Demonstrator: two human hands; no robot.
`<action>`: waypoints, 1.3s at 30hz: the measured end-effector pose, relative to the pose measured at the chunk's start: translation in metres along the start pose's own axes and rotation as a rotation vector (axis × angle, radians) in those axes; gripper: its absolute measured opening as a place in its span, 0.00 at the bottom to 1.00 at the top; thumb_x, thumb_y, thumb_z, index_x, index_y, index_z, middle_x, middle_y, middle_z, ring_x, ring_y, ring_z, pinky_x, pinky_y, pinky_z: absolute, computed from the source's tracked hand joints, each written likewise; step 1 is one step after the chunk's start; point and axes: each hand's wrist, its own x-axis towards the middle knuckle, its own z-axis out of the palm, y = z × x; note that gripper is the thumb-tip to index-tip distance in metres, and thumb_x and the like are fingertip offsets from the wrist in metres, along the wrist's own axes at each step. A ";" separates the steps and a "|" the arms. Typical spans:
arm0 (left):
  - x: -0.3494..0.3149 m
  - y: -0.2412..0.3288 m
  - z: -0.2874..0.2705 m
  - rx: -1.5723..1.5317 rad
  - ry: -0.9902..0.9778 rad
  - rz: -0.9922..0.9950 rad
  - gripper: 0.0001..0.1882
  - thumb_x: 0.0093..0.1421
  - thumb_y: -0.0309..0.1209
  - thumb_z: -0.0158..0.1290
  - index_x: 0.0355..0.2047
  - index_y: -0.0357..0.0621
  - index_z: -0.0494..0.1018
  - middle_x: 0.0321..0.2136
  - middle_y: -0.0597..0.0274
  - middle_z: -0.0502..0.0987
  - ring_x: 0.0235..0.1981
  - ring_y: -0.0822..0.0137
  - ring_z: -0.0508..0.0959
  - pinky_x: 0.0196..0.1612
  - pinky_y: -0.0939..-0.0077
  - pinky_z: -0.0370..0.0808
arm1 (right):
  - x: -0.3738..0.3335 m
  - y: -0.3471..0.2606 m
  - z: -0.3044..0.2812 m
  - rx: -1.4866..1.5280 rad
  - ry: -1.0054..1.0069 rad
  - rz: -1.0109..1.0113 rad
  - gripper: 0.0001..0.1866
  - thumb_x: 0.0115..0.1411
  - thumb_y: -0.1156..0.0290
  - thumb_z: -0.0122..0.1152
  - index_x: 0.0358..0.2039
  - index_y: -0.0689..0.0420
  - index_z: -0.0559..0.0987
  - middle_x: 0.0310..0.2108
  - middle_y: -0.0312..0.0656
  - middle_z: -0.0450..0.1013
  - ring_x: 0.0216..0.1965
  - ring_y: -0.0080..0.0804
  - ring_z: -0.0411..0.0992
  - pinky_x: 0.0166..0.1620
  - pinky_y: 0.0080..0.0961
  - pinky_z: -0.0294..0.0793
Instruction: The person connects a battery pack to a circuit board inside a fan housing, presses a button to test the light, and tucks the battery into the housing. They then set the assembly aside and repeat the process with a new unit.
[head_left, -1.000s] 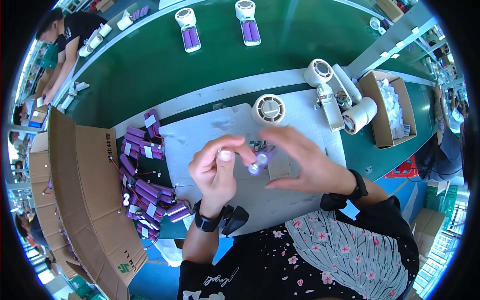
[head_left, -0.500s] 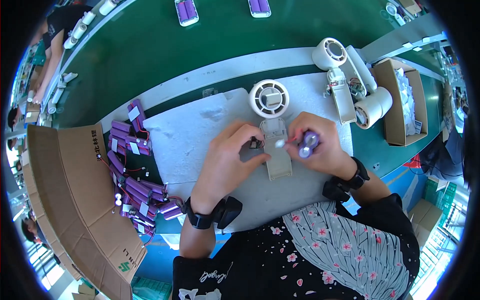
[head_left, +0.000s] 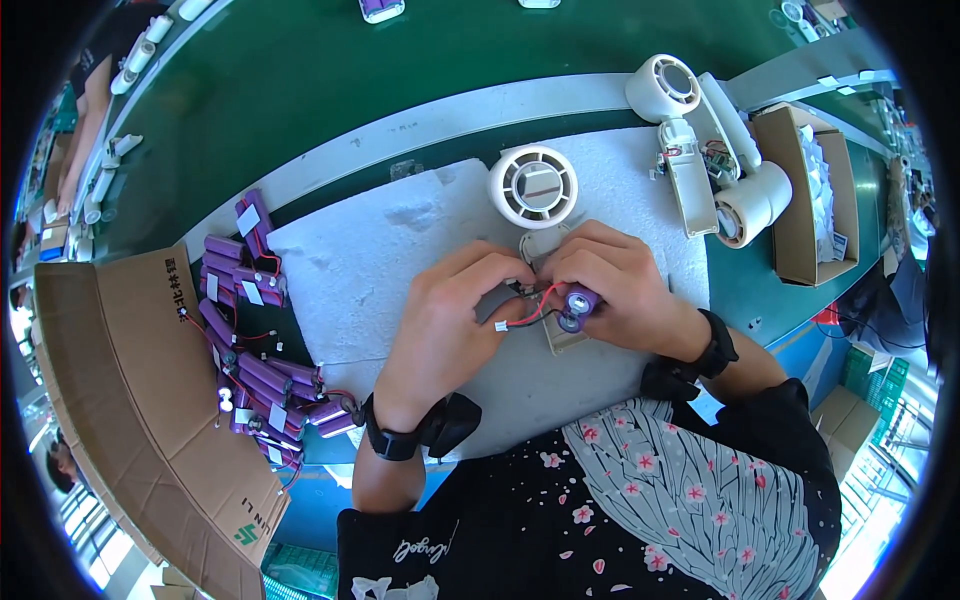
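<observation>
A white handheld fan lies in front of me with its round grille head (head_left: pixel 533 190) away from me and its open handle shell (head_left: pixel 566 338) toward me, partly hidden by my hands. My right hand (head_left: pixel 628 290) is closed on a purple battery pack (head_left: pixel 578 304), its cell ends facing up. Red and black wires (head_left: pixel 541 309) run from it to a small white plug (head_left: pixel 502 326) hanging free. My left hand (head_left: pixel 445 315) pinches a dark grey flat piece (head_left: pixel 496 299) over the shell's left side. Both hands' fingertips meet near the shell's upper end, hiding what they touch.
Several wired purple battery packs (head_left: pixel 265 375) lie at the left beside a cardboard box (head_left: pixel 160 370). More fan parts (head_left: pixel 690 180) lie at the right, next to a carton (head_left: pixel 800 250) of white pieces. A foam sheet (head_left: pixel 370 260) covers the bench.
My right hand has brought the battery pack left and slightly down, closer to my left hand. My left fingers have closed, and the dark grey piece now shows. The view has shifted slightly.
</observation>
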 end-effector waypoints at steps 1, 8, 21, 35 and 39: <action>0.000 0.001 -0.001 -0.013 -0.014 -0.044 0.16 0.43 0.15 0.61 0.33 0.40 0.76 0.33 0.58 0.78 0.33 0.59 0.80 0.36 0.73 0.76 | 0.000 -0.001 -0.001 -0.009 -0.013 0.009 0.17 0.38 0.83 0.68 0.27 0.55 0.70 0.29 0.39 0.75 0.31 0.38 0.72 0.32 0.29 0.73; -0.001 0.001 -0.001 -0.068 -0.038 -0.123 0.16 0.44 0.15 0.60 0.35 0.42 0.78 0.34 0.57 0.79 0.32 0.59 0.80 0.33 0.74 0.76 | 0.003 -0.004 -0.001 -0.100 -0.046 0.019 0.15 0.38 0.81 0.69 0.27 0.56 0.73 0.25 0.39 0.72 0.31 0.38 0.72 0.32 0.30 0.72; -0.003 0.004 0.000 -0.070 0.015 -0.039 0.16 0.44 0.11 0.56 0.33 0.41 0.78 0.34 0.56 0.78 0.34 0.62 0.80 0.36 0.76 0.77 | 0.005 -0.007 -0.002 -0.132 -0.057 0.018 0.14 0.38 0.80 0.70 0.26 0.56 0.74 0.24 0.39 0.72 0.30 0.37 0.72 0.30 0.30 0.72; -0.001 -0.007 0.003 -0.383 -0.068 -0.134 0.12 0.48 0.11 0.56 0.33 0.37 0.74 0.36 0.60 0.74 0.39 0.69 0.78 0.41 0.78 0.76 | 0.006 -0.008 0.001 -0.050 0.016 0.077 0.20 0.37 0.79 0.72 0.34 0.57 0.77 0.27 0.40 0.74 0.29 0.38 0.72 0.30 0.28 0.72; -0.002 -0.014 0.005 -0.408 -0.017 -0.144 0.10 0.49 0.13 0.56 0.32 0.35 0.75 0.30 0.60 0.76 0.31 0.70 0.80 0.36 0.80 0.77 | 0.004 -0.007 -0.006 0.051 0.065 0.062 0.22 0.40 0.77 0.73 0.39 0.58 0.78 0.29 0.41 0.74 0.28 0.36 0.72 0.29 0.27 0.71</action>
